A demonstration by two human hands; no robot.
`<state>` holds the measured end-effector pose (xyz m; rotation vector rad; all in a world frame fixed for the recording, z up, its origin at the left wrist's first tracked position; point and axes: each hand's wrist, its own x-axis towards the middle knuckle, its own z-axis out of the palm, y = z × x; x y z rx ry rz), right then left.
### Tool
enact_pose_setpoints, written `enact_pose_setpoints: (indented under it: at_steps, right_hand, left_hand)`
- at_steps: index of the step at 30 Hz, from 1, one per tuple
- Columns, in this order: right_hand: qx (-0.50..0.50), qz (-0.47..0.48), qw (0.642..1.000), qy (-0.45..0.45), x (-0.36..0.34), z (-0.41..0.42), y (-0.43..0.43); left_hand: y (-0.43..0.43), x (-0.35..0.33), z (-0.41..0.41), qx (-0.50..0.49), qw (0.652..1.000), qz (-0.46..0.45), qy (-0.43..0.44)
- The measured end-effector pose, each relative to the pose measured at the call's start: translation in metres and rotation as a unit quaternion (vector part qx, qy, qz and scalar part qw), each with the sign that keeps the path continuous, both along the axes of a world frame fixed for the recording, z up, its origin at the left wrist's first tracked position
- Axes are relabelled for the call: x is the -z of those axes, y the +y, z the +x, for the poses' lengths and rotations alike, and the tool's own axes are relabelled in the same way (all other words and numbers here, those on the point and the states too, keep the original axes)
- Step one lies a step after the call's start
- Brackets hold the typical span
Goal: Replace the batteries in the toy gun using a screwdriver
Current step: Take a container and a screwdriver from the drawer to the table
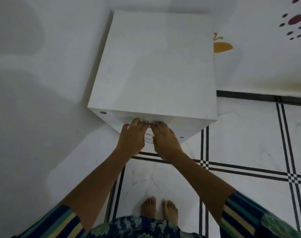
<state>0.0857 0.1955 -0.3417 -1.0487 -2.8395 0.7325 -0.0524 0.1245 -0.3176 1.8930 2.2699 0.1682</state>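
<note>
Cabinet [154,66] front faces left hand [132,138] and right hand [167,143], equally near; each grip: fingers nearly straight, tips on its upper edge, holding nothing. Toy gun unseen.

White cabinet [154,66], white floor [249,143] with black double lines, blue-yellow striped sleeves [237,213].

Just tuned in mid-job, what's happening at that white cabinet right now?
A barefoot person stands facing a white cabinet. The left grip and right grip sit side by side at the top edge of its front, fingertips at the seam under the top. Whether they hook that edge is hidden. Nothing needed for the battery job is in view yet.
</note>
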Motion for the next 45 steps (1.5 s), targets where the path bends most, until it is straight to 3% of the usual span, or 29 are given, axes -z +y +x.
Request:
enact_pose_setpoints:
  at_steps: [5,8,11,13,15,17,20,22,25,28,30,32,35,40,42,43,45]
  right_hand:
    - [0.028,0.036,0.999,0.022,0.012,0.002,-0.020]
    - [-0.001,0.021,1.000,0.021,0.002,0.015,-0.033]
    - [0.007,0.060,0.988,0.142,-0.022,0.035,-0.049]
    - [0.049,0.107,0.969,0.216,-0.042,0.045,-0.054]
    - [0.127,0.119,0.969,0.177,-0.053,0.050,-0.050]
    - [0.188,0.092,0.976,0.064,-0.050,0.055,-0.047]
    - [0.169,0.059,0.982,-0.055,-0.045,0.061,-0.053]
    - [0.169,0.039,0.983,-0.062,-0.046,0.067,-0.058]
    - [0.226,-0.071,0.971,-0.034,-0.053,0.066,-0.050]
    - [0.331,-0.198,0.922,0.016,-0.057,0.044,-0.025]
    - [0.417,-0.275,0.865,0.047,-0.056,0.027,-0.004]
    - [0.467,-0.356,0.808,0.049,-0.054,0.016,0.009]
    - [0.512,-0.435,0.738,0.071,-0.047,0.011,0.014]
    - [0.538,-0.517,0.643,0.173,-0.037,0.016,0.007]
    - [0.535,-0.551,0.609,0.200,-0.047,0.021,0.004]
    - [0.528,-0.566,0.600,0.202,-0.054,0.024,0.003]
    - [0.503,-0.603,0.585,0.202,-0.069,0.031,0.000]
  left_hand:
    - [-0.012,0.016,0.010,-0.018,1.000,-0.006,-0.001]
    - [-0.031,0.004,0.010,0.012,0.995,0.098,-0.026]
    - [-0.042,-0.022,0.009,0.016,0.975,0.220,0.005]
    - [-0.042,-0.031,0.006,-0.013,0.975,0.223,0.019]
    - [-0.043,-0.026,0.003,-0.050,0.980,0.187,-0.040]
    - [-0.047,-0.018,0.004,-0.092,0.978,0.152,-0.106]
    - [-0.053,-0.014,0.013,-0.173,0.968,0.119,-0.135]
    - [-0.054,-0.014,0.020,-0.223,0.957,0.102,-0.157]
    - [-0.049,-0.012,0.021,-0.255,0.940,0.125,-0.188]
    - [-0.025,-0.008,0.003,-0.282,0.920,0.136,-0.236]
    - [-0.004,0.001,-0.014,-0.281,0.922,0.098,-0.247]
    - [0.009,0.021,-0.027,-0.272,0.931,0.002,-0.245]
    - [0.012,0.044,-0.036,-0.229,0.949,-0.146,-0.161]
    - [0.012,0.028,-0.037,-0.239,0.937,-0.112,-0.230]
    - [0.007,0.001,-0.036,-0.277,0.902,-0.074,-0.323]
    - [0.004,-0.015,-0.036,-0.303,0.864,-0.077,-0.395]
    - [-0.006,-0.049,-0.037,-0.370,0.754,-0.117,-0.531]
